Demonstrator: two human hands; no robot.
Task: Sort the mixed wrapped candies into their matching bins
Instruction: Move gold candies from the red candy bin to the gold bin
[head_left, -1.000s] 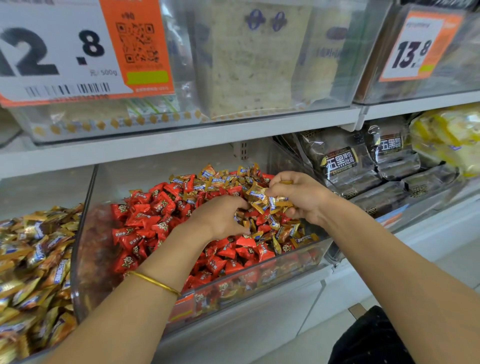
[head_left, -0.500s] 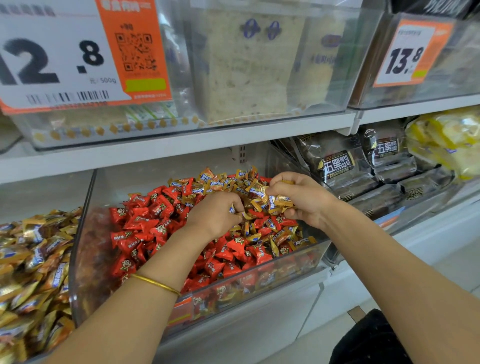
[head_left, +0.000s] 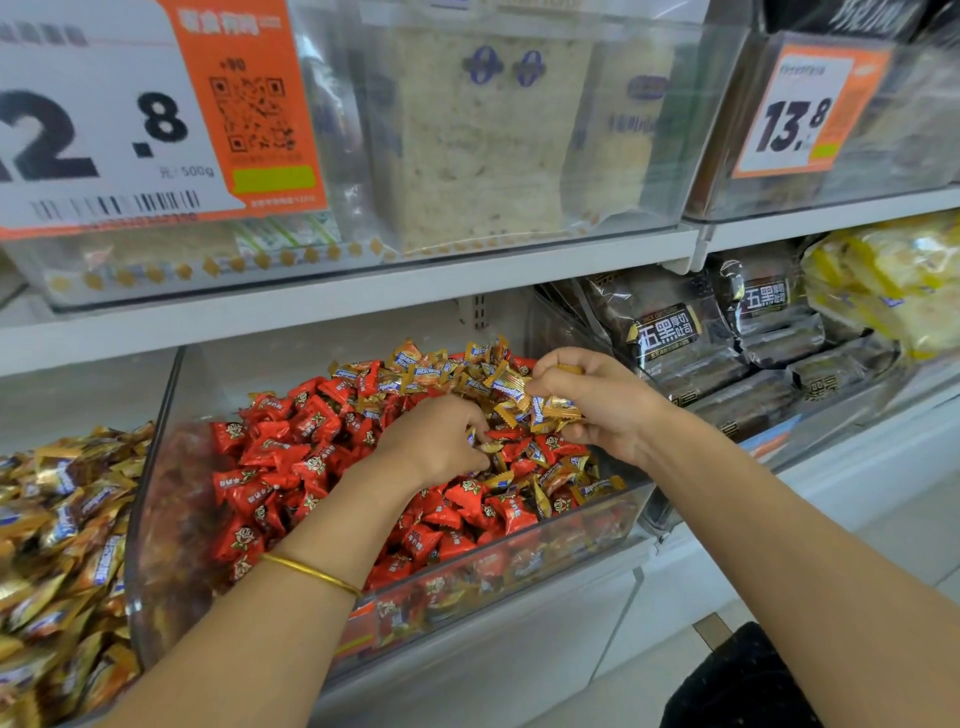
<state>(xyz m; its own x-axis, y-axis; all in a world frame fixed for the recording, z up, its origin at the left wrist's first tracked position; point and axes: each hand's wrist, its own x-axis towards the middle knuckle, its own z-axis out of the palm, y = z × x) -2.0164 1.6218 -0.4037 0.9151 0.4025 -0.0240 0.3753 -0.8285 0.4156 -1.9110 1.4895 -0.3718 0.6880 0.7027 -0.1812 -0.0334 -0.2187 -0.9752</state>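
Clutching gold candies (head_left: 545, 413), the right hand (head_left: 605, 408) hovers at two o'clock in the bin (head_left: 161, 519); the left hand (head_left: 436, 444) pinches one gold candy (head_left: 488, 447) at centre. They look light, crinkly and slippery, so pinch the body.

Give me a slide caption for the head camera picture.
Right hand grips gold candies; left hand pinches a gold candy in the clear bin among red candies.

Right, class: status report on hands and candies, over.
Right hand gripping gold candies. Left hand pinching a gold candy in the bin. Red candies mixed through; nothing blocking.
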